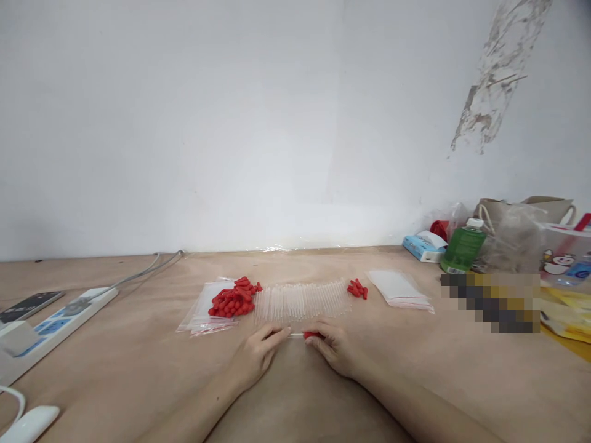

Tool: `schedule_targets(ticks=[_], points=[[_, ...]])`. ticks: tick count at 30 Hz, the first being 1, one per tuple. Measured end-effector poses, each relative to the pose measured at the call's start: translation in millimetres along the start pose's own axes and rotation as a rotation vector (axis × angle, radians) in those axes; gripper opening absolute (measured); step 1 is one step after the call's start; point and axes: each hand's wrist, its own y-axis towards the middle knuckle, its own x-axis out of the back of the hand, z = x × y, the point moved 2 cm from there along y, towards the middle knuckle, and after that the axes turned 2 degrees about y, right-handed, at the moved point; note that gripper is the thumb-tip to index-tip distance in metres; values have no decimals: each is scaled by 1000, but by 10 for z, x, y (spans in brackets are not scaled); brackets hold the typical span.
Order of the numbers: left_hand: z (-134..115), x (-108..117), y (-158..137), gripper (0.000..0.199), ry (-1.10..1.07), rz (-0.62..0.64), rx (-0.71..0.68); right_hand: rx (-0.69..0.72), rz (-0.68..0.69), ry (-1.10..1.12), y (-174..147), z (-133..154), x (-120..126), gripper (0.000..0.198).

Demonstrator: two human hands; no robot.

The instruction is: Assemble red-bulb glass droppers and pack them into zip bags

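Between the fingertips of my left hand (262,352) is one end of a thin clear dropper tube (296,335). My right hand (333,347) pinches a red rubber bulb (311,335) at the tube's other end; how far the tube sits inside the bulb is hidden. Just beyond my hands lies a long row of similar clear tubes (302,301), side by side. Left of the row, a heap of red rubber bulbs (232,299) rests on clear plastic bags (198,311). A smaller pile of red bulbs (357,288) touches or nearly touches the row's right end.
A stack of clear zip bags (399,289) lies to the right. Farther right stand a tissue box (423,248), a green liquid bottle (463,247) and plastic bags (517,237). On the left are a power strip (60,326), a phone (31,306) and a grey cable (138,274).
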Motion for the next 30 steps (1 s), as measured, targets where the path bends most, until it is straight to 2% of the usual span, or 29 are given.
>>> schedule_targets(ticks=[16,23,30], points=[[-37,-9,22,44,-6,8,-93,-29,16,-109,-40,12,13,17],[-75,4,47,42,47,3,-155,87,40,-271,-50,49,24,20],[-80,-9,49,38,40,-6,-119,122,67,-346,-41,14,2,17]])
